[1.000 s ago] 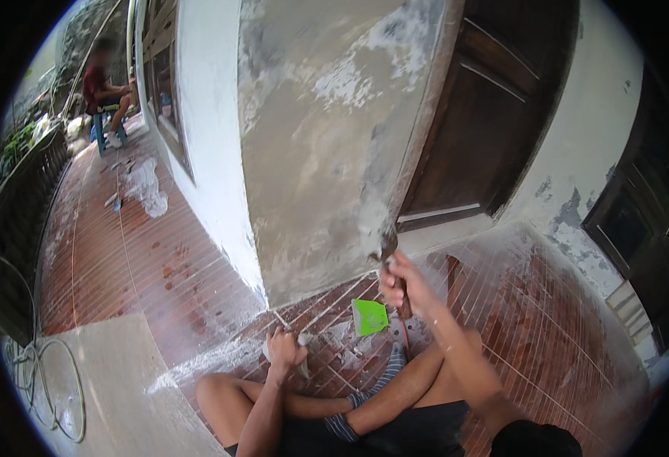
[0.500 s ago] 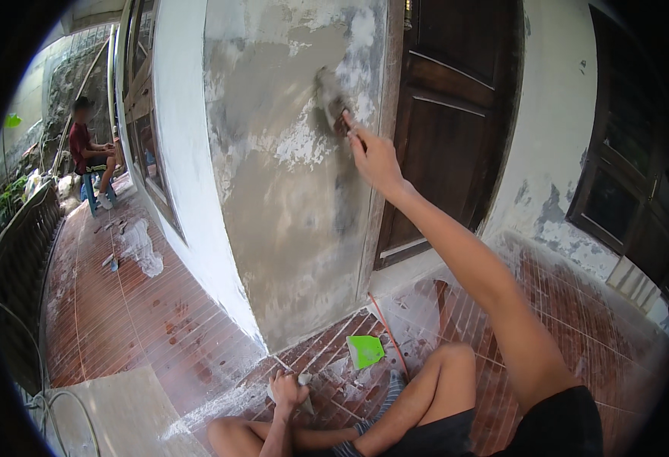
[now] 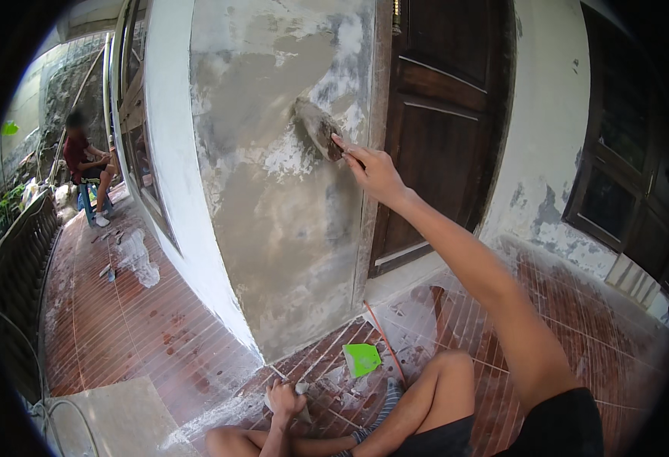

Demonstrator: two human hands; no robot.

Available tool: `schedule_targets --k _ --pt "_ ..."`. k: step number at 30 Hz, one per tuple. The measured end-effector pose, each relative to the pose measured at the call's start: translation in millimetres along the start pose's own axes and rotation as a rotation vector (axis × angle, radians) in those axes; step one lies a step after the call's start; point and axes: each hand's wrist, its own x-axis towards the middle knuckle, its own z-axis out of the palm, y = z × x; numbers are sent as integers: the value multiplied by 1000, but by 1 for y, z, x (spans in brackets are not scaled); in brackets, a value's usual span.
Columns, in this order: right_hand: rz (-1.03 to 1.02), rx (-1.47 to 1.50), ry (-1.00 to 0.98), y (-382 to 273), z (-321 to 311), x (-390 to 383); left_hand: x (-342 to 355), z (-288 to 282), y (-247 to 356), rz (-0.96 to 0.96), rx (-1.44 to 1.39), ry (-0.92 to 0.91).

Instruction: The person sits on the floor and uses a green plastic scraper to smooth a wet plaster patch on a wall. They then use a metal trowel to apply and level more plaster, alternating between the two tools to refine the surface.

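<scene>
In the head view, the right hand (image 3: 376,171) reaches up to the middle of the frame, fingers wrapped around the handle of a plastering trowel (image 3: 321,131) whose mortar-laden blade lies flat against the wall pillar (image 3: 273,190). Grey render already covers much of that pillar – the upper band and a wide lower stretch look freshly coated – while white, flaking patches remain around the trowel and down the left edge, so the coat seems roughly half done (a judgement from the colours alone). The left hand (image 3: 285,400) rests low in the frame on the red tiled floor (image 3: 136,320), closed around a small pale object I cannot identify. A green scoop (image 3: 362,358) lies on the tiles just beside the bent knee. At the upper left a seated person (image 3: 83,164) waits well apart.

Against the frame half a second earlier, the trowel sits lower on the pillar and further toward the door (image 3: 441,129) – the arm has swept down and right.
</scene>
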Motion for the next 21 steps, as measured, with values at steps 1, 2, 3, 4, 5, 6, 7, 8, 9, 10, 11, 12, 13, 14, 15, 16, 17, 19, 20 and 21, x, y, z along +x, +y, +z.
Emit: schedule_targets --k 1,2,3,4,5,6,7,8,9,10,11,12,13,14,15,16,17,19,20,21 --pt "41 -35 10 5 -6 2 0 1 -1 -10 -1 1" --pt "85 -66 34 9 -11 6 -1 2 -2 -5 8 3" --pt "153 -106 62 13 -13 11 -1 3 -2 2 36 -4" --pt "165 -114 101 15 -12 16 0 3 -2 0 9 10" --pt "203 -132 146 15 -8 19 0 3 -1 3 2 12" --pt "242 -151 191 13 -3 21 -1 2 -1 18 5 5" --pt "208 -199 114 9 5 18 -1 1 0 3 -10 -3" --pt "173 -247 38 4 12 11 -1 -1 0 1 -13 -17" --pt "180 -294 -114 0 15 6 -1 -2 1 8 -9 -19" --pt "50 -284 -110 -1 15 0 -1 -3 2 7 -25 -8" --pt "-34 -274 -181 0 12 -3 -2 -4 2 17 -31 12" --pt "-79 -285 -284 2 8 -4 -3 -5 3 37 -21 25" --pt "-115 -256 -264 8 -2 -1 -4 -6 2 19 -16 5" --pt "-81 -228 -184 15 -7 8 -4 -6 2 11 2 -20" --pt "-56 -213 -64 24 -14 21 -3 -6 2 17 38 -41" --pt "-44 -189 52 31 -16 34 -3 -6 2 6 19 -34" --pt "38 -210 106 34 -14 44 -2 -5 2 8 16 -26" --pt "187 -235 208 32 1 54 -3 -3 2 31 18 14" --pt "162 -276 151 26 11 50 -3 -3 2 52 21 52" --pt "135 -316 94 14 24 38 -3 -2 2 77 31 81"
